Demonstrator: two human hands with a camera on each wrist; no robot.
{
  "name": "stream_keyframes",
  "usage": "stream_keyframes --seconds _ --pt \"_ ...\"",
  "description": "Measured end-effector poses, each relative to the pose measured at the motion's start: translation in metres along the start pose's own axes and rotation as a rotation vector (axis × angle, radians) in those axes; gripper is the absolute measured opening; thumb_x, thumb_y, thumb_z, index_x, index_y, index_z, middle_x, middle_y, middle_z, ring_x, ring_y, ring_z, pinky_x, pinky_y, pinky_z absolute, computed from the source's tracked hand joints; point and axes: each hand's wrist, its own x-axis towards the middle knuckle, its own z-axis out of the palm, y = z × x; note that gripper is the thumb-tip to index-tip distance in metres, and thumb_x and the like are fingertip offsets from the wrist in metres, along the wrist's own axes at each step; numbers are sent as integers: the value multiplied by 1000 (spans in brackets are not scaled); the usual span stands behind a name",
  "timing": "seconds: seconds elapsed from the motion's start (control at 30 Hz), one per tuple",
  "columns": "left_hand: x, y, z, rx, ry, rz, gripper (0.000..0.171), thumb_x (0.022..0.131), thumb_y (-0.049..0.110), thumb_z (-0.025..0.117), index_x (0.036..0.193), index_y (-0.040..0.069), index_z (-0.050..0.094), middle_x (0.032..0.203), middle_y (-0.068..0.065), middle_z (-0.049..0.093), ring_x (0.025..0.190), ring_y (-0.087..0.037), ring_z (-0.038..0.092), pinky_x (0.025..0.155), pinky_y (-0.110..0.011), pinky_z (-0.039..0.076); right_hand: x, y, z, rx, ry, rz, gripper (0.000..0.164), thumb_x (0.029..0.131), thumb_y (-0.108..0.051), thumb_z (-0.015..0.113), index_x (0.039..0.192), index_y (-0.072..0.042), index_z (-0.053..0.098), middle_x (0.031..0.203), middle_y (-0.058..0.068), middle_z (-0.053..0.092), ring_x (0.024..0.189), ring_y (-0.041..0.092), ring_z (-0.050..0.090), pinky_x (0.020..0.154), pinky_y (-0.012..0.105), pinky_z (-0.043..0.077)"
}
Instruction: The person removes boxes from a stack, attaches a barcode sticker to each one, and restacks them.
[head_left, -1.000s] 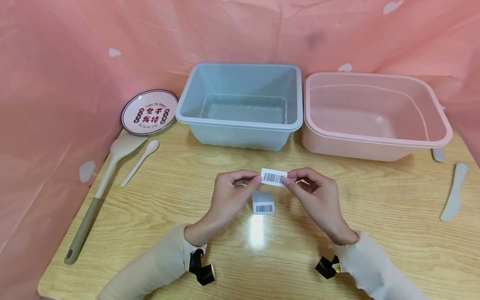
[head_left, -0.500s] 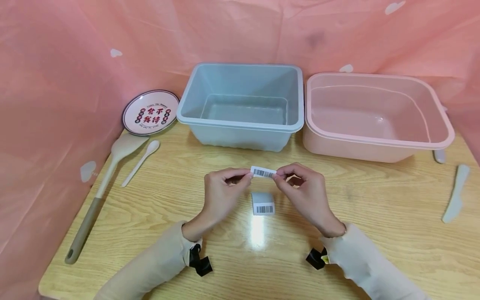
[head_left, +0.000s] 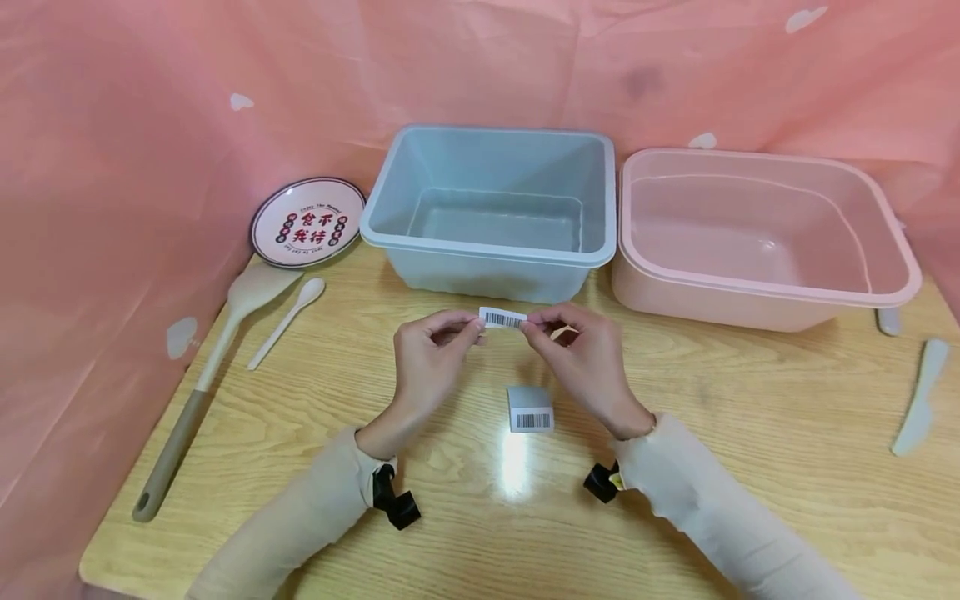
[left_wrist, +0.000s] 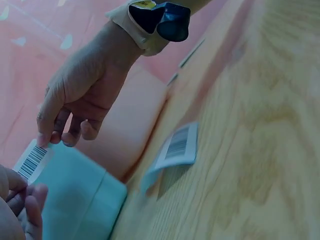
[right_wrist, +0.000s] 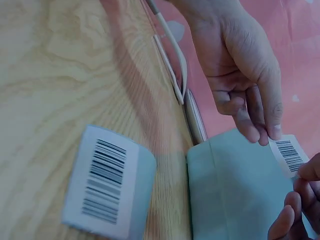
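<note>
A small white barcode sticker (head_left: 502, 318) is stretched between my two hands, just in front of the blue-grey basin (head_left: 487, 271). My left hand (head_left: 429, 358) pinches its left end between thumb and fingertips. The right end is pinched the same way by my right hand (head_left: 581, 358). In the left wrist view the barcode sticker (left_wrist: 33, 161) shows its printed face, with the basin behind it. Below the hands, on the wooden table, lies a curled piece of backing paper (head_left: 529, 398) bearing another barcode label (head_left: 533, 420).
To the right of the blue-grey basin stands a pink basin (head_left: 735, 308). At the left lie a plate (head_left: 309, 223) leaning on the pink cloth, a long-handled spatula (head_left: 187, 417) and a small white spoon (head_left: 288, 321). A pale plastic knife (head_left: 921, 400) lies at the far right.
Both hands have carried the barcode sticker away from me and to the left, up to the blue-grey basin's front. The backing paper on the table has stayed in place.
</note>
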Motion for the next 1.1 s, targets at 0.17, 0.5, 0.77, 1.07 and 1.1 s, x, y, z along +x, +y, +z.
stream_keyframes --seconds 0.17,0.5,0.77,1.07,1.1 --pt "10 -7 -7 63 35 20 12 86 10 72 92 -1 75 80 -21 73 66 -28 71 58 -17 54 14 3 14 -33 3 37 9 84 -13 75 87 -6 76 79 7 73 72 13 63 57 16 48" --pt "31 -24 -12 220 162 4 10 84 12 74 89 3 77 75 -13 74 67 -13 66 57 -13 48 33 10 39 -55 42 76 13 85 -16 74 88 -5 77 81 9 75 66 17 65 58 13 46" --pt "45 -33 -10 241 198 -43 12 84 15 75 88 4 78 82 -12 75 69 -11 64 61 -14 47 38 15 50 -130 70 102 14 87 -21 73 89 -9 78 83 6 76 62 17 67 53 20 50" --pt "53 -33 -5 230 205 -59 12 85 16 74 89 4 78 83 -11 75 70 -11 65 61 -14 49 45 15 54 -131 107 145 15 89 -24 70 92 -12 78 67 7 73 48 15 62 42 22 43" --pt "54 -33 -5 230 204 -57 12 85 16 74 89 5 78 83 -11 75 69 -11 65 61 -14 49 45 15 54 -121 108 149 15 89 -24 70 93 -12 78 67 7 72 46 15 62 40 21 42"
